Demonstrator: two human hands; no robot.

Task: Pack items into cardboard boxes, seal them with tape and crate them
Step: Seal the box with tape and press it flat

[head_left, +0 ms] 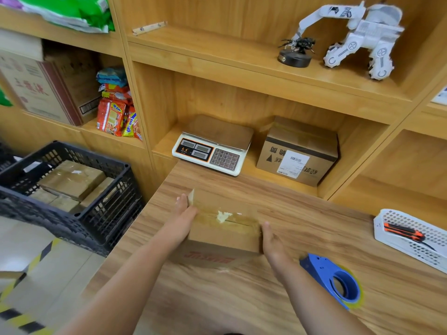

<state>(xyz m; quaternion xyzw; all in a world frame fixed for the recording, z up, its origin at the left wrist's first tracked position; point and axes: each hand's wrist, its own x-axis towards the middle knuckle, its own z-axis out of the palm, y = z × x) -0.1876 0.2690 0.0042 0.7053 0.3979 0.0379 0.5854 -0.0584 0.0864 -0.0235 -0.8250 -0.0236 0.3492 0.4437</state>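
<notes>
A small cardboard box (222, 235) with red print on its near side lies on the wooden counter (242, 298), its top flaps held down by clear tape with a wrinkled patch in the middle. My left hand (185, 215) presses flat against the box's left end. My right hand (271, 240) presses against its right end. Between them the two hands grip the box. A blue tape dispenser (335, 279) lies on the counter just right of my right forearm. To the left, a black plastic crate (104, 213) holds several taped cardboard boxes (72, 180).
A white scale (212, 151) and a labelled carton (297, 153) sit in the shelf recess behind the counter. A white perforated tray (391, 218) with an orange-and-black cutter (404, 232) lies at the right. Snack packets (116, 105), cartons and a white robot model (358, 35) fill the shelves.
</notes>
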